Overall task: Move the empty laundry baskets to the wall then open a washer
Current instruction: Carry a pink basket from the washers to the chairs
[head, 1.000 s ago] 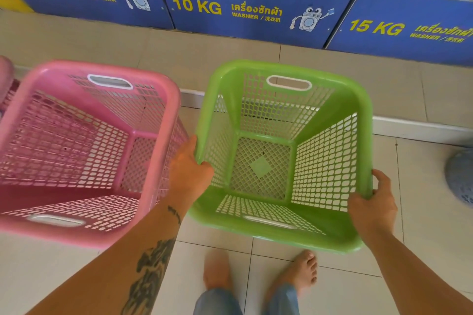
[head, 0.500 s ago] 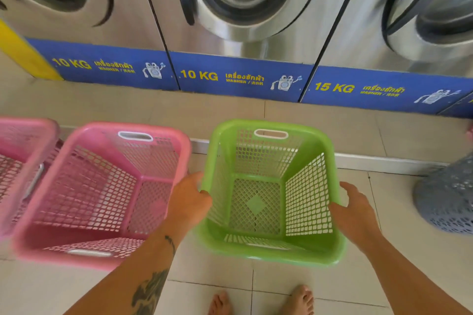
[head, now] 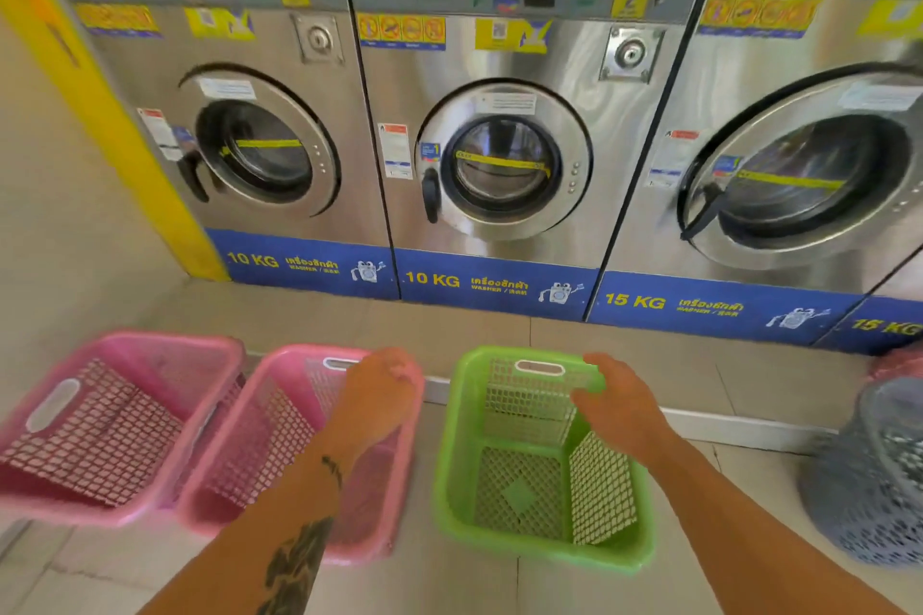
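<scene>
Over green basket (head: 449,439), right hand (head: 617,407) relaxed, empty (left hand (head: 382,390) likewise)

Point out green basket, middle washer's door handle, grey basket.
green basket (head: 448,444), head view, left rim.
middle washer's door handle (head: 430,195), head view, middle of black lever.
grey basket (head: 869,489), head view, mesh side wall.

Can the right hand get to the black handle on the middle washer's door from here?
Probably yes. The right hand holds nothing above the green basket, and nothing stands between it and the handle, though a step forward may help.
</scene>
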A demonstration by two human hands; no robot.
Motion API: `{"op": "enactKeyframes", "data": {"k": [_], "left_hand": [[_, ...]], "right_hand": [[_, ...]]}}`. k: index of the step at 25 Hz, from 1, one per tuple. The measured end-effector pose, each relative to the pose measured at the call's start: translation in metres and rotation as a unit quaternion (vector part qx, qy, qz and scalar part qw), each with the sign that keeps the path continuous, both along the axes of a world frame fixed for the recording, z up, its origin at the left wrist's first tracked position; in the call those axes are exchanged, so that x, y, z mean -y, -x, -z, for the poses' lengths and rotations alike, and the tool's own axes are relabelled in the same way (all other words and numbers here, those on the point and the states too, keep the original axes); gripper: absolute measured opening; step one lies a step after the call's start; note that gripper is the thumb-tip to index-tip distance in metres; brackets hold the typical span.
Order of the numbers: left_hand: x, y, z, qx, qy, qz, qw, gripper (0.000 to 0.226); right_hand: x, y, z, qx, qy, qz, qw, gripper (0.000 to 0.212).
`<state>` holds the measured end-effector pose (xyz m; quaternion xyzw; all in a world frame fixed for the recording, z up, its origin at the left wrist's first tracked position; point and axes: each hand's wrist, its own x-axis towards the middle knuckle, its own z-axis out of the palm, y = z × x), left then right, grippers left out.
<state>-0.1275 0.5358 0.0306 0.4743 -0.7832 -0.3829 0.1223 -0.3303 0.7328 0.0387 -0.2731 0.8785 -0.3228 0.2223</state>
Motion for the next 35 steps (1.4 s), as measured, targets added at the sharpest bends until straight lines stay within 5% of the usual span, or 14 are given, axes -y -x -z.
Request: {"op": "enactKeyframes", "data": {"k": [3,12,15,24,35], "left_hand": [[0.004,-0.05,-0.05,-0.063,-0.003,-0.059,0.996,0.033],[0.066,-0.264,-0.145,-0.039,0.06,-0.177,0.982,0.029],[0.101,-0.342,-0.153,-0.035,0.064,-0.209,0.975,0.034],[0.206,-0.511,-0.164,0.016,0.065,-0.191,0.979,0.035],[0.358,-0.539,-0.054,0.118,0.009,-0.159,0.98,0.043]], "right_hand": [[0.031,-0.04,-0.049,-0.012,0.035,-0.058,0.998,0.055],[0.16,-0.203,-0.151,-0.04,0.081,-0.202,0.975,0.039],[0.207,-0.269,-0.154,-0.022,0.085,-0.231,0.969,0.048],[0.333,-0.422,-0.137,0.003,0.069,-0.249,0.966,0.061],[0.474,-0.445,-0.011,0.038,-0.051,-0.212,0.975,0.051]]}}
